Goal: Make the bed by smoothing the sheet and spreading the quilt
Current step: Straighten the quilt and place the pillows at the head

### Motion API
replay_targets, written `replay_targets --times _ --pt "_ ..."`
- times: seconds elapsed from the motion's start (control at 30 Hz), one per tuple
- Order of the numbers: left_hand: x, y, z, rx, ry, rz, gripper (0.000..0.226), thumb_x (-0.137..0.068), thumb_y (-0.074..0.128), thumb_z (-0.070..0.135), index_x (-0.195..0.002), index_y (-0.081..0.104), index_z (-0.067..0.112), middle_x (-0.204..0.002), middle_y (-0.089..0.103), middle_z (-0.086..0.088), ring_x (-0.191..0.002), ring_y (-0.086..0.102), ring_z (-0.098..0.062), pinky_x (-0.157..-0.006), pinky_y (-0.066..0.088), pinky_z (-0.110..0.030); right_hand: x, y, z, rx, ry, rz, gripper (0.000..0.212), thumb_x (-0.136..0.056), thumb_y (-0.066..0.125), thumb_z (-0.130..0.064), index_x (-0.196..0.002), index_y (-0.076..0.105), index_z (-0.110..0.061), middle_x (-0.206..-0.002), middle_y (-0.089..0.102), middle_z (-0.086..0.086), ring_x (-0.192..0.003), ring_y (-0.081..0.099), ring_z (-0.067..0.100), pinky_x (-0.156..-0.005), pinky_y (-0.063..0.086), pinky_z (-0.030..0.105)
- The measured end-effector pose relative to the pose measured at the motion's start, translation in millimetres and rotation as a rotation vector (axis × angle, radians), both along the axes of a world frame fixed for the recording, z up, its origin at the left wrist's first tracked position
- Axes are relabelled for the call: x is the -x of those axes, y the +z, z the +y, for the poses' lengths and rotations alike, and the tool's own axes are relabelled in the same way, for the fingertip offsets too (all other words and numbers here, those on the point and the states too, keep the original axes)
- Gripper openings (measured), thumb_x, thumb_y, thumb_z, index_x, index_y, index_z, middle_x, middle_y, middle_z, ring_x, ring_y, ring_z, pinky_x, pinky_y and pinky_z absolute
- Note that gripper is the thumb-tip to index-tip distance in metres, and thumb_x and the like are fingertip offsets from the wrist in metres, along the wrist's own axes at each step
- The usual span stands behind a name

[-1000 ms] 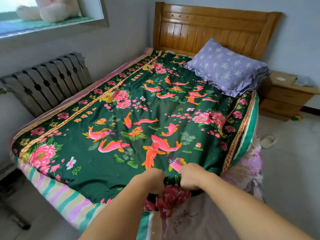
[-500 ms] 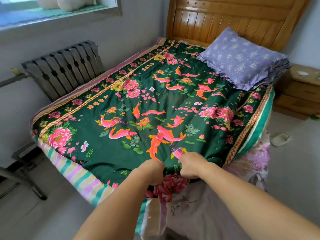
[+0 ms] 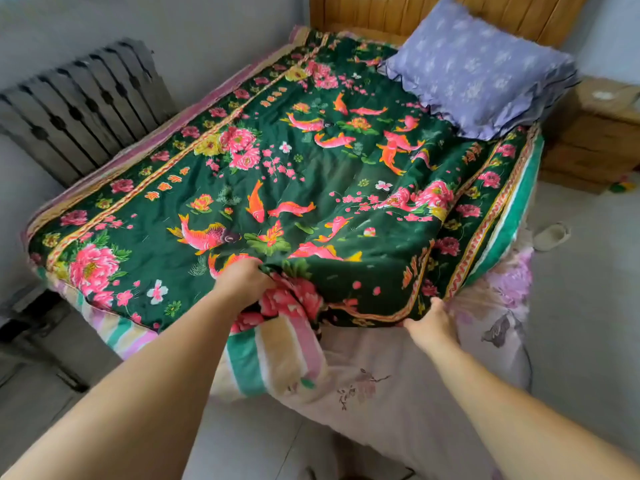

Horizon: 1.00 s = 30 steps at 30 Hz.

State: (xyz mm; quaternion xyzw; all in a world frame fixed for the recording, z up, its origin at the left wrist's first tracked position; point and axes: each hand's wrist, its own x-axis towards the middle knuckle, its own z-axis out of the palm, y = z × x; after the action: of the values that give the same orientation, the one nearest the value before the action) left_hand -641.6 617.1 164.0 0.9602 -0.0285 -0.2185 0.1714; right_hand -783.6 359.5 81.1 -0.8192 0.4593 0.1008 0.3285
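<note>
Radiator at far left, against the wall beside the bed's left edge. Quilt covers most of the bed: dark green, pink peonies, orange-pink fish, gold band border, striped pink-green-cream backing showing where it folds over at the foot. Its long axis runs from the foot edge near me up toward the headboard; the gold border tracks the bed's left and right edges. Surface is wrinkled mid-bed, with a raised fold near the right foot corner.

My left hand is fisted on a bunched handful of quilt at the foot edge, about mid-width, fingers curled into the fabric. Striped backing hangs just below it.

My right hand is at the quilt's right foot corner, thumb on top of the gold border, fingers tucked under the hem so I can't see them; looks like a pinch on the edge.

Pale floral sheet is bare along the foot edge and right foot corner, below the quilt hem.

Purple pillow sits on the quilt at the head, right side. Wooden nightstand beyond the bed's right edge, slipper on the floor near it.
</note>
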Motion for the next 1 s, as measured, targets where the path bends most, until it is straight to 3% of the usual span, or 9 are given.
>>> replay_targets --times 0.17,0.33,0.43,0.63,0.7,0.77,0.83,0.9,1.0 --pt "-29.2 -33.5 15.5 0.049 0.351 -0.096 0.019 -0.082 0.048 0.026 -0.092 0.057 0.013 -0.094 0.067 -0.015 -0.083 0.063 -0.033 -0.076 0.053 -0.035 -6.4 -32.3 -14.2 -0.2 -0.056 0.084 0.07 -0.088 0.065 -0.029 -0.145 0.029 -0.011 -0.144 0.04 0.016 -0.128 0.044 0.036 -0.102 0.04 0.039" --pt "-46.3 -63.4 13.4 -0.168 0.41 -0.067 0.031 -0.09 0.046 0.016 -0.119 0.052 0.009 -0.125 0.051 -0.021 -0.118 0.047 -0.038 -0.091 0.041 -0.044 -31.9 -62.4 -5.5 -0.624 -0.353 -0.035 0.079 -0.086 0.067 -0.036 -0.148 0.022 -0.019 -0.147 0.036 0.008 -0.126 0.046 0.034 -0.091 0.047 0.048" --pt "-46.8 -83.1 12.8 -0.273 0.449 -0.057 0.035 -0.091 0.053 0.018 -0.124 0.052 0.006 -0.128 0.042 -0.022 -0.122 0.041 -0.04 -0.096 0.041 -0.048 -54.2 -81.6 4.2 -0.841 -0.521 -0.019 0.08 -0.083 0.067 -0.047 -0.147 0.025 -0.024 -0.15 0.033 0.01 -0.126 0.046 0.037 -0.083 0.05 0.051" --pt "-26.6 -106.4 -3.1 0.052 0.586 -0.183 0.045 -0.086 0.051 0.0 -0.129 0.04 0.002 -0.132 0.034 -0.023 -0.105 0.051 -0.044 -0.094 0.04 -0.042 -126.6 -83.2 16.4 -1.128 -0.639 -0.315 0.044 -0.085 0.064 -0.044 -0.123 0.056 -0.023 -0.121 0.064 0.01 -0.101 0.063 0.029 -0.07 0.054 0.042" --pt "-14.3 -118.1 -17.1 0.151 0.454 -0.319 0.055 -0.082 0.056 0.001 -0.134 0.038 0.009 -0.136 0.029 -0.017 -0.11 0.047 -0.035 -0.1 0.036 -0.038 -160.3 -65.9 17.6 -1.157 -0.529 -0.386 0.044 -0.089 0.059 -0.041 -0.129 0.052 -0.023 -0.129 0.06 0.007 -0.104 0.061 0.025 -0.074 0.051 0.041" --pt "-0.1 -132.2 -36.8 0.145 0.132 -0.452 0.056 -0.078 0.061 0.006 -0.131 0.045 0.014 -0.134 0.039 -0.015 -0.114 0.045 -0.032 -0.1 0.037 -0.04 -189.9 -47.4 18.5 -1.172 -0.37 -0.41 0.053 -0.093 0.054 -0.041 -0.141 0.041 -0.022 -0.144 0.046 0.002 -0.127 0.047 0.026 -0.098 0.041 0.052" --pt "16.4 -154.0 -60.0 0.142 -0.257 -0.486 0.036 -0.07 0.057 0.013 -0.105 0.062 0.015 -0.108 0.059 -0.011 -0.097 0.056 -0.032 -0.082 0.047 -0.039 -213.7 -31.3 22.2 -1.161 -0.206 -0.435 0.059 -0.094 0.051 -0.039 -0.148 0.03 -0.025 -0.154 0.03 -0.004 -0.141 0.029 0.026 -0.11 0.025 0.056" --pt "35.7 -174.8 -78.7 0.061 -0.477 -0.302 0.026 -0.069 0.047 0.021 -0.087 0.064 0.016 -0.1 0.06 -0.009 -0.099 0.056 -0.03 -0.08 0.052 -0.042 -227.0 -24.7 26.6 -1.139 -0.076 -0.43 0.056 -0.095 0.051 -0.038 -0.146 0.032 -0.028 -0.154 0.029 -0.006 -0.142 0.027 0.026 -0.11 0.024 0.056" --pt "44.7 -208.9 -88.6 -0.158 -0.259 0.227 0.066 -0.078 0.066 0.039 -0.133 0.039 0.016 -0.145 0.03 -0.011 -0.137 0.023 -0.029 -0.104 0.034 -0.056 -219.5 -36.8 27.6 -0.949 0.015 -0.44 0.039 -0.092 0.057 -0.03 -0.131 0.052 -0.024 -0.134 0.052 -0.002 -0.127 0.044 0.021 -0.106 0.033 0.049"
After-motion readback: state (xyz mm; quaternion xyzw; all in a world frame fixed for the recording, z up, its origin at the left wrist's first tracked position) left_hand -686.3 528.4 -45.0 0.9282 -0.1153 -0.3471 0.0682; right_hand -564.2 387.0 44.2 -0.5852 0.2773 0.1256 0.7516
